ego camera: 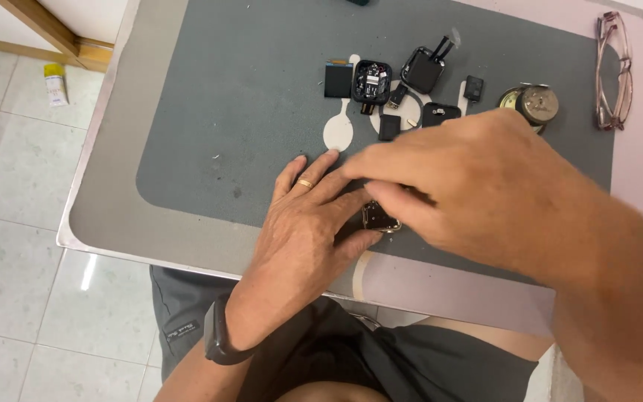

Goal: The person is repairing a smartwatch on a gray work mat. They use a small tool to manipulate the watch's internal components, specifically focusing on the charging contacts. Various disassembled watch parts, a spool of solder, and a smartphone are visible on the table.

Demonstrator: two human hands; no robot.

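My left hand (303, 223), with a gold ring on one finger and a black band on the wrist, rests flat on the grey mat (225, 112) and pins a small metal square case (379, 217) between thumb and fingers. My right hand (478, 179) reaches across from the right, its fingertips meeting the left fingers just above the case. What the right fingertips hold is hidden. Beyond the hands lie dismantled small black parts: an open square housing with circuitry (371, 80), a black square module (422, 68), a dark flat screen piece (338, 80).
A round metal tin (536, 103) and pink-framed glasses (613, 71) lie at the mat's far right. A white spoon-shaped sticker (338, 130) lies near the parts. The table's metal edge (83, 208) runs along the left; a small yellow-capped bottle (55, 83) lies on the tiled floor.
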